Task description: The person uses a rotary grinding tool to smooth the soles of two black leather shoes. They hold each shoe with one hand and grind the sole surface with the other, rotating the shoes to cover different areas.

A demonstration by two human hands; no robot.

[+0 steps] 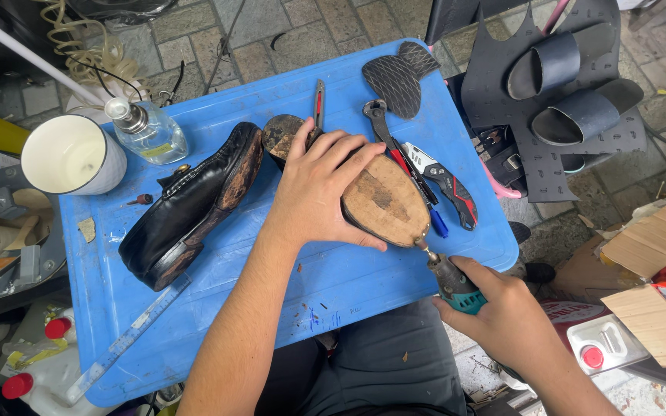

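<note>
My left hand (321,189) presses down on an upturned shoe (383,202) with a worn tan sole, lying on the blue table (271,270). My right hand (495,312) grips a small teal rotary tool (450,283); its tip touches the sole's near right edge. A second black shoe (190,204) lies on its side to the left, sole facing right.
A white cup (71,154) and a clear glass bottle (148,131) stand at the table's far left. Pliers (383,123), a utility knife (449,181), a black rubber sole piece (398,73) and a ruler (129,339) lie around. Sandals (572,85) rest on a dark sheet at right.
</note>
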